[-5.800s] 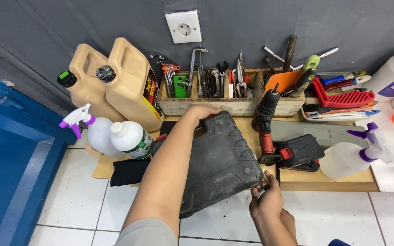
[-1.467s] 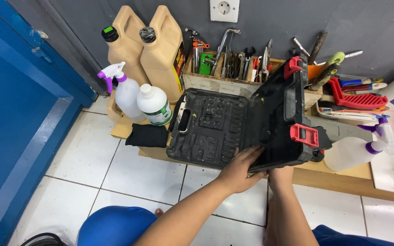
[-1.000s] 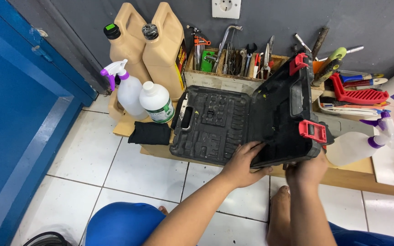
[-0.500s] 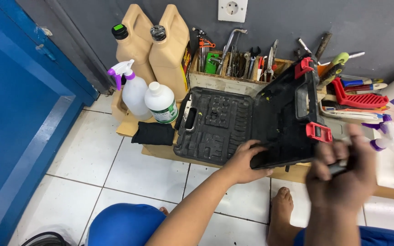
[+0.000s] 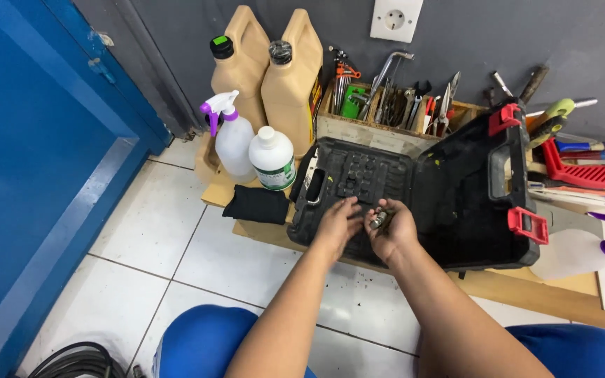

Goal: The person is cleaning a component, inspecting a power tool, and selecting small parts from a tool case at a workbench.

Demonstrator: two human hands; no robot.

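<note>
An open black plastic tool case with red latches lies on a wooden board on the floor, its lid raised to the right. My left hand hovers over the case's moulded tray near the front edge, fingers curled. My right hand is beside it, closed on a small metal bit or socket. The two hands almost touch over the tray.
Two tan jugs, a spray bottle and a white bottle stand behind left. A wooden tool box full of hand tools sits at the back. A black cloth lies left of the case. A blue door is at the left.
My right hand has come down from the lid's right side to the tray and now holds a small metal piece. The left hand has shifted off the case's front edge onto the tray.
</note>
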